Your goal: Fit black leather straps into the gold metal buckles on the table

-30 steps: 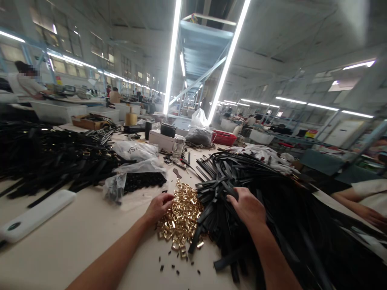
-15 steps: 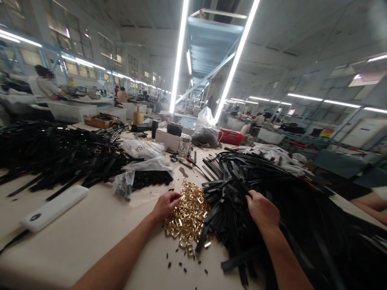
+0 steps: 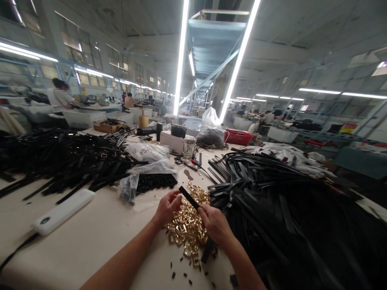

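A heap of small gold metal buckles (image 3: 188,225) lies on the pale table in front of me. My right hand (image 3: 215,224) grips a black strap (image 3: 188,196), whose end points up and left over the heap. My left hand (image 3: 167,207) is curled at the heap's left edge, fingertips pinched close to the strap's tip; what it pinches is too small to make out. To my right spreads a big pile of black straps (image 3: 272,201).
A second pile of black straps with gold fittings (image 3: 60,159) covers the left of the table. A white power bank (image 3: 63,210) lies at the near left. Plastic bags (image 3: 148,169), a glass jar (image 3: 189,147) and a red basket (image 3: 239,137) stand behind. Other people work in the background.
My right hand has left the strap pile and come left with one black strap, meeting my left hand over the buckles. The camera has turned slightly right.
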`<action>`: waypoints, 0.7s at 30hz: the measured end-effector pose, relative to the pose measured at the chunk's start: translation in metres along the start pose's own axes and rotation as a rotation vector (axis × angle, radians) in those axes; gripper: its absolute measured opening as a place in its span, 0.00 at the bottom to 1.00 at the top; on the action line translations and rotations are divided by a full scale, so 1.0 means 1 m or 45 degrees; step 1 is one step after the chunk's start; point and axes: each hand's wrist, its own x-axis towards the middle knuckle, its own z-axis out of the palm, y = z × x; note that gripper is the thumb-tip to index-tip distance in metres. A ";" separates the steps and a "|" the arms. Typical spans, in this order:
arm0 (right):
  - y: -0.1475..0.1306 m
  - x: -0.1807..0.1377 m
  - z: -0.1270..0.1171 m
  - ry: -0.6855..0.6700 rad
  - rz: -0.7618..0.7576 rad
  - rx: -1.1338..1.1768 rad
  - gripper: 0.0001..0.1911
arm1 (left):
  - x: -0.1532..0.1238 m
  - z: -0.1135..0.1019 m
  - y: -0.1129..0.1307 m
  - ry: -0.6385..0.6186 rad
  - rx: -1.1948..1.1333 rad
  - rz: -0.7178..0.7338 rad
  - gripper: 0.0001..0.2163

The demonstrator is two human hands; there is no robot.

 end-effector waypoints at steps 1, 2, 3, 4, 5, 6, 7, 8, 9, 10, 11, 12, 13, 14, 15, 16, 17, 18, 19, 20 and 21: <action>0.001 0.000 0.007 -0.017 -0.012 0.042 0.17 | 0.000 0.001 0.001 -0.011 -0.026 -0.025 0.21; 0.002 0.000 0.012 -0.037 -0.024 0.082 0.17 | -0.001 0.001 0.002 -0.006 -0.050 -0.048 0.21; 0.005 0.000 0.015 -0.055 -0.036 0.122 0.17 | -0.001 0.003 0.003 0.015 -0.074 -0.073 0.21; 0.008 0.000 0.017 -0.070 -0.048 0.161 0.17 | -0.001 0.004 0.005 0.045 -0.098 -0.103 0.22; 0.010 -0.001 0.018 -0.082 -0.058 0.199 0.18 | -0.001 0.005 0.006 0.068 -0.117 -0.139 0.21; 0.013 -0.002 0.018 -0.093 -0.063 0.234 0.18 | -0.001 0.006 0.008 0.078 -0.126 -0.174 0.21; 0.014 -0.003 0.018 -0.102 -0.063 0.257 0.18 | -0.001 0.007 0.010 0.074 -0.125 -0.204 0.21; 0.015 -0.004 0.016 -0.108 -0.061 0.269 0.18 | -0.002 0.008 0.012 0.062 -0.118 -0.227 0.20; 0.015 -0.006 0.015 -0.107 -0.061 0.270 0.18 | -0.002 0.008 0.013 0.052 -0.111 -0.240 0.20; 0.015 -0.007 0.014 -0.093 -0.064 0.261 0.18 | -0.003 0.009 0.015 0.048 -0.104 -0.245 0.20; 0.013 -0.008 0.013 -0.064 -0.070 0.245 0.16 | -0.003 0.009 0.016 0.048 -0.098 -0.247 0.21; 0.012 -0.009 0.013 -0.027 -0.080 0.226 0.14 | -0.004 0.009 0.017 0.053 -0.094 -0.249 0.21; 0.010 -0.010 0.013 0.014 -0.089 0.210 0.12 | -0.005 0.010 0.017 0.054 -0.091 -0.253 0.21; 0.009 -0.011 0.013 0.056 -0.095 0.200 0.11 | -0.006 0.011 0.018 0.054 -0.094 -0.258 0.21; 0.007 -0.011 0.014 0.094 -0.099 0.197 0.12 | -0.007 0.011 0.019 0.053 -0.101 -0.262 0.21; 0.006 -0.012 0.016 0.130 -0.099 0.201 0.13 | -0.007 0.012 0.020 0.050 -0.113 -0.267 0.21; 0.006 -0.012 0.017 0.162 -0.099 0.210 0.13 | -0.008 0.013 0.021 0.049 -0.128 -0.271 0.21; 0.005 -0.012 0.018 0.193 -0.097 0.219 0.13 | -0.009 0.014 0.022 0.048 -0.145 -0.275 0.21; 0.005 -0.012 0.019 0.220 -0.098 0.226 0.12 | -0.010 0.015 0.023 0.049 -0.163 -0.280 0.21; 0.005 -0.012 0.019 0.243 -0.099 0.230 0.12 | -0.010 0.016 0.025 0.054 -0.181 -0.285 0.21; 0.005 -0.011 0.019 0.260 -0.100 0.232 0.11 | -0.011 0.016 0.026 0.059 -0.202 -0.291 0.21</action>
